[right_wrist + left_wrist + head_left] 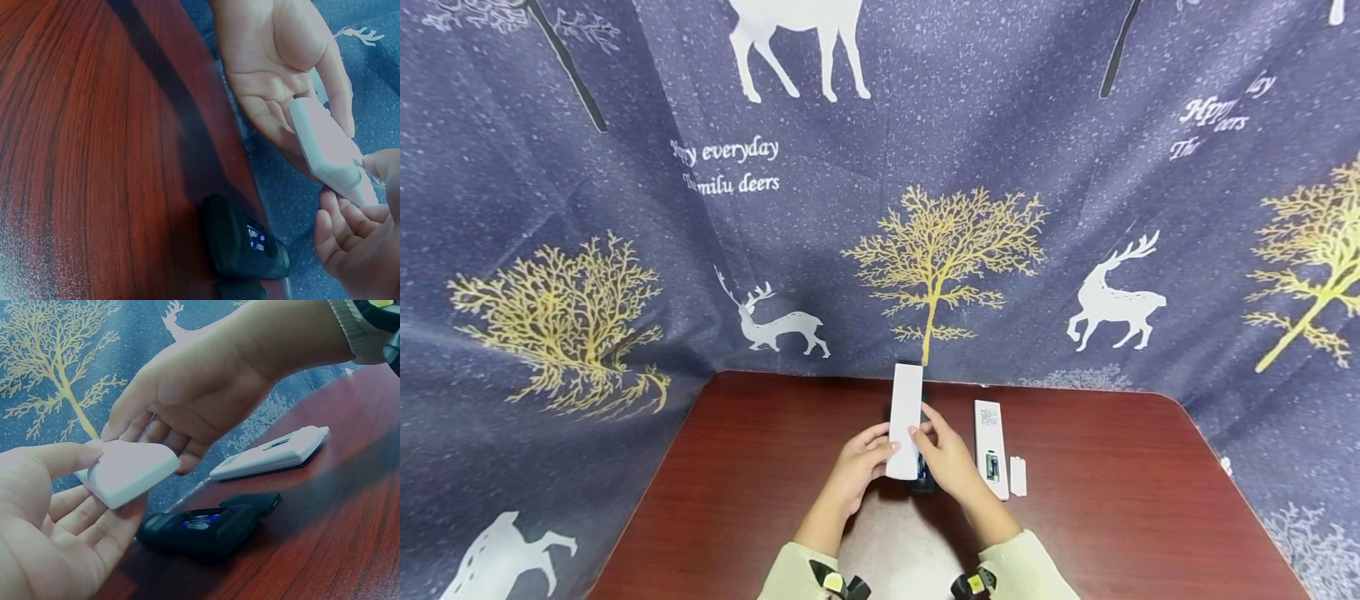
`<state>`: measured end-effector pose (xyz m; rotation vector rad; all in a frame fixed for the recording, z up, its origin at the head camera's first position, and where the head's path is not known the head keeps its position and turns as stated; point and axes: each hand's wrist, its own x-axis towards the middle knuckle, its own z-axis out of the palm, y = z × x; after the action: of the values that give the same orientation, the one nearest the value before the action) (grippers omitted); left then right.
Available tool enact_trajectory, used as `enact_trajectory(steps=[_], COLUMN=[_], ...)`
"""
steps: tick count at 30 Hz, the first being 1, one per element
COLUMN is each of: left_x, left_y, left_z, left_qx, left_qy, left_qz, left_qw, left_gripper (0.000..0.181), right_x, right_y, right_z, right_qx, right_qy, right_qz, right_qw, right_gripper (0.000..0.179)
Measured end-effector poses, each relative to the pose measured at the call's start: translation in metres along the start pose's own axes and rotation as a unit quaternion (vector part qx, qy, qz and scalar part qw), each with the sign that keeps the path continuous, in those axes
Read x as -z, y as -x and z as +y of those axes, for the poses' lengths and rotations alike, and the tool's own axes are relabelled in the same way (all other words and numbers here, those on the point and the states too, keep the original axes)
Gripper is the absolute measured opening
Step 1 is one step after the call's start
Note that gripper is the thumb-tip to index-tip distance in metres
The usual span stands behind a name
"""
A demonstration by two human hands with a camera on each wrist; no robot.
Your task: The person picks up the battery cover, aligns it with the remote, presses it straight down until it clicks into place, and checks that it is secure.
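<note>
Above the table, both hands hold a long white remote control (905, 421) with a plain upper face. My left hand (860, 467) grips its left side near the lower end, thumb on top and fingers beneath. From the right, my right hand (950, 462) pinches its edge between thumb and fingers. Below the hands lies a black device (200, 528), its battery compartment uncovered and batteries inside. Beside it rests a small black cover (255, 501). In the head view, the white remote and right hand largely hide the black device.
Right of the hands lies a second white remote control (988, 437), its battery compartment uncovered and a battery visible. A small white cover (1018, 476) lies beside it. The reddish-brown table (1097, 500) meets a printed cloth (880, 292) at its back edge.
</note>
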<state>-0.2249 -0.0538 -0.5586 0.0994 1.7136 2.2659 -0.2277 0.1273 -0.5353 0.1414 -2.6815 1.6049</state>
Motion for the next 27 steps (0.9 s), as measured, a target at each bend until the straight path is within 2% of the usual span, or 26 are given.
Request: enact_trajectory(steps=[27], left_x=[0.0007], left_y=[0.0006], left_z=[-0.0038], left_qx=[0.005], left_qy=[-0.020], left_qz=[0.007], left_qw=[0.9998], left_gripper=[0.055], right_x=[-0.0020], right_y=[0.0014], right_z=[0.0015], right_qx=[-0.010], right_qy=[-0.026], right_qz=[-0.008], right_qw=[0.9996], right_gripper=[0.060])
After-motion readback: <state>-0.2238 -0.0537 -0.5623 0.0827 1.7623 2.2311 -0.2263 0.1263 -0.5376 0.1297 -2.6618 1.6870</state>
